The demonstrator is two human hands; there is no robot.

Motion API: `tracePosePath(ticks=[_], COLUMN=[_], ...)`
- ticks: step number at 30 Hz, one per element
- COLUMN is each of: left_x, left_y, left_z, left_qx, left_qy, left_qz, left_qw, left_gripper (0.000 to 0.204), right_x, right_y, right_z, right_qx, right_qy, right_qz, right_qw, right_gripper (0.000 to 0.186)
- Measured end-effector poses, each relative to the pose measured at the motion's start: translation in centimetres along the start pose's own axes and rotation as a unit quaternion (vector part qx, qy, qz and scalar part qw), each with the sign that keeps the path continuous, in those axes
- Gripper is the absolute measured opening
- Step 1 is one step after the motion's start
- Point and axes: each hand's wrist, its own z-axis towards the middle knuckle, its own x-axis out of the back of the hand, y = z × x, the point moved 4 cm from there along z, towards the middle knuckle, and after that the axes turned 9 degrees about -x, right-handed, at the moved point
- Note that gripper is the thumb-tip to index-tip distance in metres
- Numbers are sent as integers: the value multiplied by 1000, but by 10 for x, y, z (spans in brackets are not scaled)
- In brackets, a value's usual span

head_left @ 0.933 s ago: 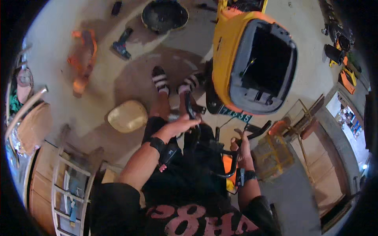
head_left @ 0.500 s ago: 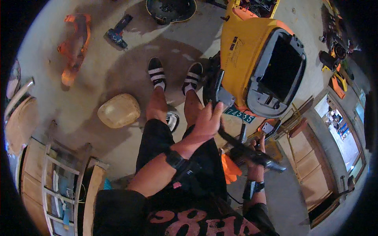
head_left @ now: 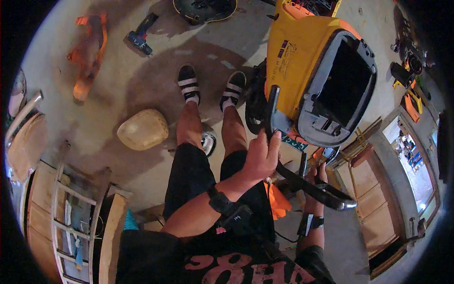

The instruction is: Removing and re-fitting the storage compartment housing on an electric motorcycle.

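Note:
A black curved grab rail [head_left: 326, 195] lies across the tail of a yellow scooter [head_left: 289, 61], its arms pointing up along the bodywork. My left hand [head_left: 260, 156] is closed round the left side of the rail, thumb pointing away from me. On the right side, my right hand [head_left: 316, 177] is closed on the rail from behind and below; the bar partly hides its palm. Just beyond my hands are a green number plate [head_left: 294, 143] and the scooter's seat opening [head_left: 343, 80], dark inside with a grey rim. Whether the rail touches its mounts is unclear.
A cordless drill [head_left: 141, 35], an orange scooter panel [head_left: 90, 57] and a black basin [head_left: 205, 10] are on the floor ahead. A round pale stool [head_left: 143, 131] is left of my legs. A ladder-like frame [head_left: 71, 213] stands near left, a wooden cabinet [head_left: 373, 203] right.
Both hands and the grab rail have shifted a little to the right. The scooter's tail also sits slightly farther right in the picture. Both hands keep their hold.

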Motion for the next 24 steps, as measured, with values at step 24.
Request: tracePosePath(ticks=[24], left_x=[-13], left_y=[-30], left_z=[-10], left_qx=[99], left_qy=[17], left_qz=[-118], left_qw=[988], left_gripper=[21], right_x=[74], right_y=[-79], right_z=[67], right_qx=[237], right_qy=[182], right_qz=[-123], right_qw=[946], right_gripper=[37])
